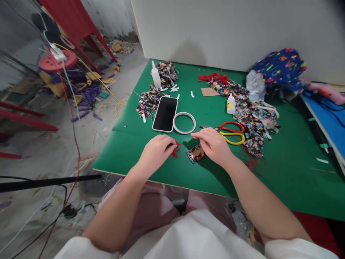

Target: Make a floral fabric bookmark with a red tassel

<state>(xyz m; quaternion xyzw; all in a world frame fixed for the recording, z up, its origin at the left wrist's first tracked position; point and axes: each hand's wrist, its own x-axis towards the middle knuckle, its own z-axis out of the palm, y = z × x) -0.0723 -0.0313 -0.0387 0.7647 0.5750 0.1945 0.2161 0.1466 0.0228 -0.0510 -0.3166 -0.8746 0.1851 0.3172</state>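
Person seen from own head camera, looking down. Both forearms are bare from above the elbow to the wrist. Left hand (157,151) and right hand (214,145) are bare: no gloves, rings, watch or bracelets visible. Nails short, unpainted so far as can be told. White short sleeves (296,248) cover both upper arms, the cuffs showing at the lower left and lower right picture edges. The same plain white top (194,237) spans the chest, smooth, without print, buttons or seams in view. Pale pink trousers (156,208) cover both thighs, loosely fitted with soft folds. Feet and shoes are hidden.
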